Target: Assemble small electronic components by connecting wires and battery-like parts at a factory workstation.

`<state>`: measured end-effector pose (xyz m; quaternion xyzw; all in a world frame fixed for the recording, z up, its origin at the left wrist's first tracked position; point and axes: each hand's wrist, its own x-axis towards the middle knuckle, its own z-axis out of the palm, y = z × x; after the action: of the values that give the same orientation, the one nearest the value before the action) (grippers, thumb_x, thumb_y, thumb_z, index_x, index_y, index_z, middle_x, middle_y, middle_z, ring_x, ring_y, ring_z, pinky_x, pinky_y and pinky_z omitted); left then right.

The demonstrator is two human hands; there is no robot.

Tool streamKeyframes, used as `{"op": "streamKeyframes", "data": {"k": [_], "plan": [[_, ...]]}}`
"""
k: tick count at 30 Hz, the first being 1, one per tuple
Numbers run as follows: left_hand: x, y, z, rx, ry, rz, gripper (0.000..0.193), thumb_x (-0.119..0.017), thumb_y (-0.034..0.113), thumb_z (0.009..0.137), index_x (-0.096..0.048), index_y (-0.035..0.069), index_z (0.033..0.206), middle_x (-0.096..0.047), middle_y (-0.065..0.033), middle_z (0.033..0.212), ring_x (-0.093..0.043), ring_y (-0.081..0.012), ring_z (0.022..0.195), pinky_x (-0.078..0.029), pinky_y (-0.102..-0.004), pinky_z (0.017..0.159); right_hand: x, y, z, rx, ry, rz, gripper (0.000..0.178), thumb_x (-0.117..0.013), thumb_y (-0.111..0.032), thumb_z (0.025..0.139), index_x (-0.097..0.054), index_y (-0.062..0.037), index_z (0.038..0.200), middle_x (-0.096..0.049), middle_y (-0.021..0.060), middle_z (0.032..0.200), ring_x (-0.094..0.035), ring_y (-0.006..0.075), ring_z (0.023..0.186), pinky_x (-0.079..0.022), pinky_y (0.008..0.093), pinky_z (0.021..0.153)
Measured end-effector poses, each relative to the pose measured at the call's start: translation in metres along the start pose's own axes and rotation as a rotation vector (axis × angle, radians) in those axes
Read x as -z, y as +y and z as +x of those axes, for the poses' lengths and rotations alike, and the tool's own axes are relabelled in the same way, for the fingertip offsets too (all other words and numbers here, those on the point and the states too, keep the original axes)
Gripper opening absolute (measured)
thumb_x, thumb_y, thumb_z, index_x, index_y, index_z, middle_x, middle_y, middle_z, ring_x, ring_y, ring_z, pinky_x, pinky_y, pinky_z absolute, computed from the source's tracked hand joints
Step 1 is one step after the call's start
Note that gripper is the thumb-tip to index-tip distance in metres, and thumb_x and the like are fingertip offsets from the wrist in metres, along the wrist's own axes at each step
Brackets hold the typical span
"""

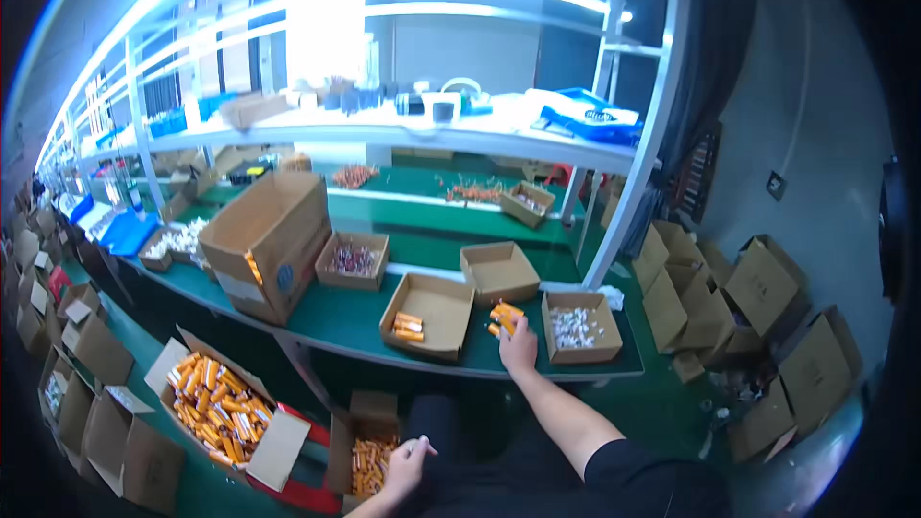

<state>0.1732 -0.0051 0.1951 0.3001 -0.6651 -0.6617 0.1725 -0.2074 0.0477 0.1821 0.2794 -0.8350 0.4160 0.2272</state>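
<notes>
My right hand (518,347) is closed round several orange cylinders (507,314), which look like battery cells. It is over the green bench, between a shallow cardboard tray (441,299) and a box of small white pieces (574,328). A few more orange cylinders (409,327) lie side by side in that tray. Lower down, my left hand (407,466) has its fingers curled together with a pale tip showing; whether it holds anything is too small to tell. Beside it, a carton of orange cylinders (372,460) is partly hidden by the hand.
A large open carton of orange cylinders (221,408) stands at lower left. On the bench are a tall carton (264,245), a box of small mixed parts (352,260) and another cardboard tray (500,271). A metal upright (638,134) rises at the bench's right end; empty cartons (801,364) lie beyond.
</notes>
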Motion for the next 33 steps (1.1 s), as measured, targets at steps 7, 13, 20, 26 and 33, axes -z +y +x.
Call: {"op": "streamKeyframes", "data": {"k": [7, 13, 20, 26, 33], "plan": [[-0.048, 0.004, 0.035, 0.093, 0.072, -0.030, 0.048, -0.048, 0.043, 0.107, -0.071, 0.005, 0.087, -0.050, -0.0007, 0.065, -0.043, -0.0098, 0.058, -0.034, -0.0257, 0.054, 0.003, -0.011, -0.006, -0.118, -0.155, -0.106, 0.038, -0.067, -0.022, 0.092, -0.049, -0.0100, 0.123, -0.069, 0.0165, 0.099, -0.067, 0.0420, 0.079, -0.051, 0.0544, 0.069], [-0.114, 0.060, 0.074, 0.048, 0.011, -0.011, 0.048, -0.049, 0.045, 0.107, -0.070, 0.005, 0.090, -0.051, -0.0016, 0.066, -0.043, -0.0107, 0.057, -0.032, -0.0263, 0.052, -0.021, 0.015, -0.006, -0.108, -0.173, -0.098, 0.030, -0.066, -0.023, 0.094, -0.048, -0.0146, 0.116, -0.069, 0.0155, 0.097, -0.068, 0.0414, 0.078, -0.052, 0.0549, 0.067], [-0.160, 0.088, 0.102, 0.234, -0.082, -0.027, 0.048, -0.048, 0.047, 0.107, -0.067, 0.005, 0.095, -0.048, -0.0025, 0.067, -0.044, -0.0128, 0.056, -0.035, -0.0247, 0.047, 0.006, 0.003, 0.011, -0.053, -0.207, -0.090, 0.023, -0.066, -0.025, 0.094, -0.054, -0.0145, 0.111, -0.070, 0.0091, 0.082, -0.069, 0.0359, 0.072, -0.054, 0.0468, 0.061], [-0.179, 0.064, 0.122, 0.344, -0.045, -0.146, 0.046, -0.049, 0.044, 0.108, -0.066, 0.004, 0.093, -0.042, 0.0018, 0.061, -0.036, -0.0085, 0.050, -0.031, -0.0232, 0.046, 0.012, 0.006, 0.013, -0.019, -0.213, 0.026, 0.024, -0.067, -0.025, 0.094, -0.055, -0.0091, 0.108, -0.070, 0.0113, 0.081, -0.068, 0.0354, 0.071, -0.053, 0.0455, 0.063], [-0.187, 0.032, 0.151, 0.377, 0.046, -0.261, 0.046, -0.050, 0.043, 0.108, -0.066, 0.002, 0.095, -0.040, 0.0051, 0.058, -0.033, -0.0061, 0.049, -0.028, -0.0219, 0.047, 0.005, 0.018, 0.018, 0.004, -0.157, 0.157, 0.028, -0.070, -0.023, 0.092, -0.055, -0.0050, 0.108, -0.068, 0.0109, 0.081, -0.064, 0.0342, 0.069, -0.052, 0.0417, 0.065]]}}
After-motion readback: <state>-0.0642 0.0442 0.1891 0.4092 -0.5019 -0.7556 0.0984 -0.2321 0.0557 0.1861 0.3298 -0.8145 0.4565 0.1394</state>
